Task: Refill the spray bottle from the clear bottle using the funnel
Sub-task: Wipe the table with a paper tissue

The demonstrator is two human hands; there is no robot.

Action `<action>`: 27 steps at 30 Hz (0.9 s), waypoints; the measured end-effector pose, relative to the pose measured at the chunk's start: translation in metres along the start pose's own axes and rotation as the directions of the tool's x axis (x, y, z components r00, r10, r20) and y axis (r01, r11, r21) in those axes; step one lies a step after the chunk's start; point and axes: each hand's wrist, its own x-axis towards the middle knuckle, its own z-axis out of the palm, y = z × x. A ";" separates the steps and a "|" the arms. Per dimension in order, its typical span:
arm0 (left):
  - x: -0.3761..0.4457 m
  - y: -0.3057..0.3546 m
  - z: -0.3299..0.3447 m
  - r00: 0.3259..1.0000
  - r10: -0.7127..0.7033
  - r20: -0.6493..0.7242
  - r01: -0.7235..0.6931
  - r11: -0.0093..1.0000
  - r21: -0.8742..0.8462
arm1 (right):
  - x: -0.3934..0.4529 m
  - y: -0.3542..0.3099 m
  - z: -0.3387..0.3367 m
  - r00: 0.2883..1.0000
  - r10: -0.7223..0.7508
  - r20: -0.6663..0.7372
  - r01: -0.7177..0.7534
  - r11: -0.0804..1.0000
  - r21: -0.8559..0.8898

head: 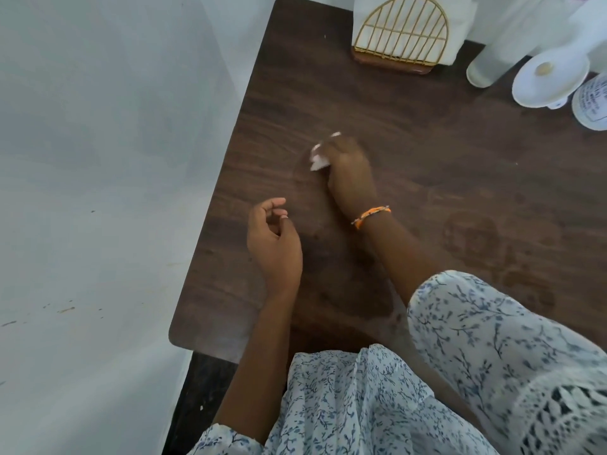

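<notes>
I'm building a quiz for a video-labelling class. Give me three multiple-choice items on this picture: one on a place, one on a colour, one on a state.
1. Where does the gold wire napkin holder stand?
A. at the table's far edge
B. by the person's lap
C. on the floor

2. What colour is the bracelet on the right wrist?
A. green
B. orange
C. black

3. What is the right hand doing?
A. resting open and empty
B. holding a bottle upright
C. pressing a white tissue on the table

Answers: 1 A, it stands at the top of the view; 2 B, the band shows orange; 3 C, the tissue sticks out from under the fingers.
</notes>
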 end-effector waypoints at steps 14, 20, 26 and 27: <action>-0.010 -0.006 -0.001 0.995 0.000 0.103 -0.001 1.000 0.016 | -0.034 0.044 -0.024 0.985 0.129 -0.119 -0.147 0.977 -0.157; -0.012 -0.011 0.004 0.993 -0.026 0.118 0.025 1.000 0.013 | -0.107 0.012 -0.006 0.889 -0.415 0.192 0.440 0.892 -0.108; -0.010 -0.013 -0.005 0.989 -0.027 0.144 0.025 1.000 0.013 | -0.032 0.068 -0.034 0.993 0.118 -0.011 -0.118 0.982 -0.146; -0.010 -0.014 -0.006 0.989 -0.027 0.146 0.026 1.000 0.009 | -0.021 0.062 -0.028 0.984 0.179 -0.013 -0.178 0.964 -0.198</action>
